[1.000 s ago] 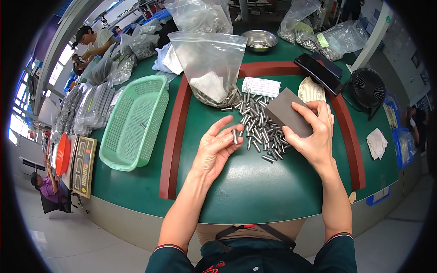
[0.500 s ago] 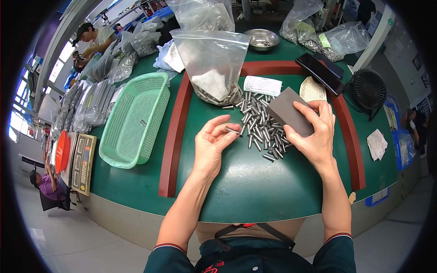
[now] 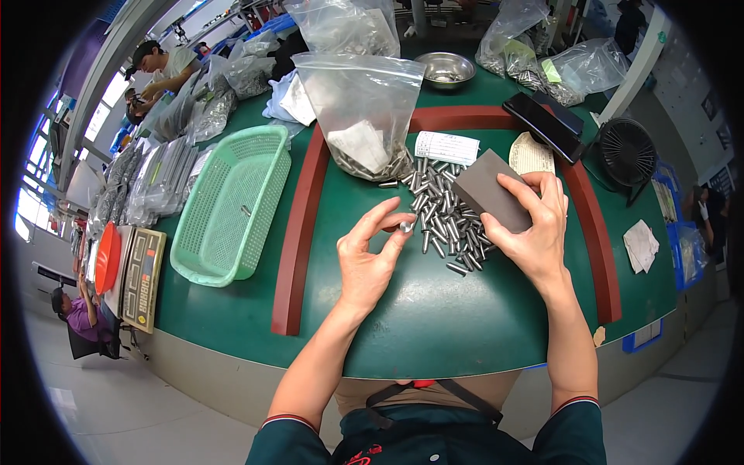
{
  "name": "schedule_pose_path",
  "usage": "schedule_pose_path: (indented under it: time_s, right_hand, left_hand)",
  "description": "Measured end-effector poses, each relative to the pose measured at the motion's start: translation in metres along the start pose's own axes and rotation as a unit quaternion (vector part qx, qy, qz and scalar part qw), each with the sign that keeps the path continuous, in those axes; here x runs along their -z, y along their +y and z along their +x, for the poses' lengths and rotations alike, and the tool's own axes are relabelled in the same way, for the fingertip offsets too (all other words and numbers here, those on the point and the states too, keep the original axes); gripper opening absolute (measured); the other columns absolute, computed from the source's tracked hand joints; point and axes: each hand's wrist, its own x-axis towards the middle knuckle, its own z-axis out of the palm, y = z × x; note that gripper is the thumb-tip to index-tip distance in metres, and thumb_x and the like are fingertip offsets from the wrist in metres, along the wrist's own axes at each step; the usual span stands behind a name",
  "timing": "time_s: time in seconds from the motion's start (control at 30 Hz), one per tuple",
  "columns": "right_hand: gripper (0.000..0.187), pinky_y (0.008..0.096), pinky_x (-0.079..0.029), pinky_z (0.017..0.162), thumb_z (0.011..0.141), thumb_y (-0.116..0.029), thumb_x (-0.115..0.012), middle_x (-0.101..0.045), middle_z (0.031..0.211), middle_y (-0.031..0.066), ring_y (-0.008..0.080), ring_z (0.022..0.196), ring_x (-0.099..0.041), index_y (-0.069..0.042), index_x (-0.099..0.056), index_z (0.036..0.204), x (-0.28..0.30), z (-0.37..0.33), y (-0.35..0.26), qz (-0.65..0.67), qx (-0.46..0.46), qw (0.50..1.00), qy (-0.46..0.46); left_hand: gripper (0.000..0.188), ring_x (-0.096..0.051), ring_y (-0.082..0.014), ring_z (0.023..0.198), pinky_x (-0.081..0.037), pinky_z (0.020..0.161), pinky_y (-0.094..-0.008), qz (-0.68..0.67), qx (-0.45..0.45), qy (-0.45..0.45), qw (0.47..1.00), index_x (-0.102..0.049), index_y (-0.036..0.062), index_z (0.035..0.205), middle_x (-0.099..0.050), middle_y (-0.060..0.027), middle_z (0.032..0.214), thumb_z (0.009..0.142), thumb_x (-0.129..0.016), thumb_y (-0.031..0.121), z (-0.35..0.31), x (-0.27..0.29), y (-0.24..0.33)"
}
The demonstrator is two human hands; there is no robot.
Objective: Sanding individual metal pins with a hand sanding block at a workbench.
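Between the thumb and fingers of my left hand is a small metal pin, its round end turned up. My right hand grips a flat grey-brown block, like a sanding sponge, tilted over the right side of the pile. Beneath and beside it lies a heap of shiny metal pins on the green tabletop. The pin in my left hand is just left of this heap. Part of the heap is hidden by the block.
Dark red rails frame the work area. On the left are a green basket with one small piece inside and a scale. A clear bag of parts, metal bowl, phone and black fan stand farther back.
My left hand has turned the pin from lying sideways to showing its round end, with the fingers raised slightly. My right hand and the block have barely moved.
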Motion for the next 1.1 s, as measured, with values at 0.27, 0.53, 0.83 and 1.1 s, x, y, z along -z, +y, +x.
schedule_pose_path:
  time_s: [0.27, 0.53, 0.83, 1.1]
  right_hand:
    - [0.051, 0.0387, -0.042, 0.084, 0.058, -0.02, -0.081, -0.055, 0.101, 0.012, 0.0274, 0.096, -0.054, -0.004, -0.072, 0.105, -0.004, -0.002, -0.003, 0.071, -0.019, 0.997, -0.003]
    - [0.063, 0.0404, -0.041, 0.08, 0.051, -0.026, -0.083, -0.058, 0.105, 0.0137, 0.0289, 0.09, -0.055, -0.011, -0.071, 0.111, -0.014, -0.023, -0.035, 0.179, 0.15, 0.971, -0.04]
    - [0.061, 0.0409, -0.041, 0.079, 0.052, -0.024, -0.083, -0.058, 0.104, 0.0134, 0.0291, 0.091, -0.055, -0.01, -0.071, 0.11, -0.01, -0.014, -0.018, 0.088, 0.09, 0.992, 0.03]
    - [0.058, 0.0414, -0.042, 0.077, 0.053, -0.022, -0.081, -0.057, 0.104, 0.0136, 0.0295, 0.09, -0.055, -0.007, -0.07, 0.108, -0.015, -0.011, -0.01, 0.053, 0.064, 0.994, 0.076]
  left_hand:
    - [0.026, -0.066, -0.0154, 0.093, -0.054, 0.085, -0.0293, 0.015, -0.003, -0.031, 0.999, -0.064, -0.003, 0.111, -0.071, -0.0118, 0.103, 0.086, -0.068, -0.005, 0.0, 0.003, -0.002]
    - [0.019, -0.066, -0.0132, 0.087, -0.054, 0.08, -0.027, -0.12, 0.068, 0.007, 0.99, -0.068, -0.0026, 0.102, -0.07, -0.0057, 0.096, 0.083, -0.068, -0.006, -0.003, 0.001, -0.009]
    - [0.013, -0.065, -0.0111, 0.081, -0.053, 0.076, -0.0261, -0.117, 0.058, -0.009, 0.991, -0.07, -0.0024, 0.094, -0.07, -0.0042, 0.088, 0.081, -0.073, -0.004, -0.001, 0.0, -0.004]
    - [0.013, -0.066, -0.0116, 0.082, -0.053, 0.076, -0.0258, -0.137, 0.062, -0.043, 0.988, -0.07, -0.0023, 0.093, -0.071, -0.0053, 0.089, 0.08, -0.073, -0.004, -0.002, -0.001, -0.003]
